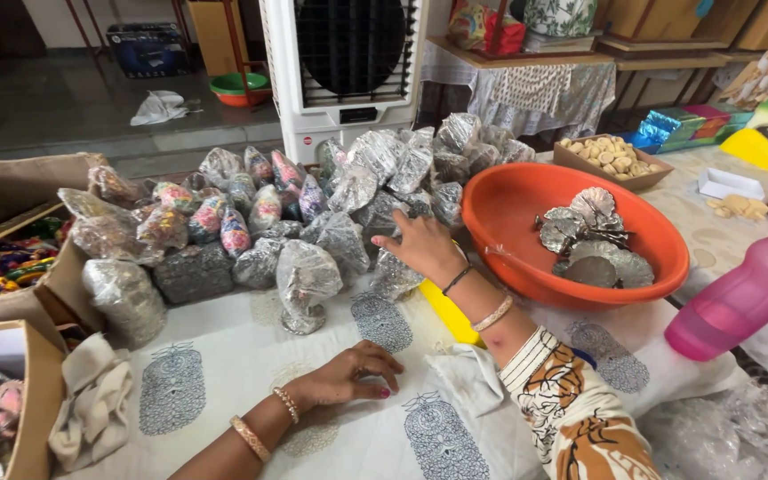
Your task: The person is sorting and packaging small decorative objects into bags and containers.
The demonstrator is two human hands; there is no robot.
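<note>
The right hand reaches forward with fingers spread onto a clear packet leaning upright at the pile's front edge, beside the orange basin. The left hand rests loosely curled, holding nothing, on the open printed cloth.

Pink bottle cut off at right edge; cardboard boxes cropped at left; contents of clear packets too small to identify.

white block-printed table cloth; on it: heaped clear plastic packets; orange basin; pink bottle; cardboard boxes.
</note>
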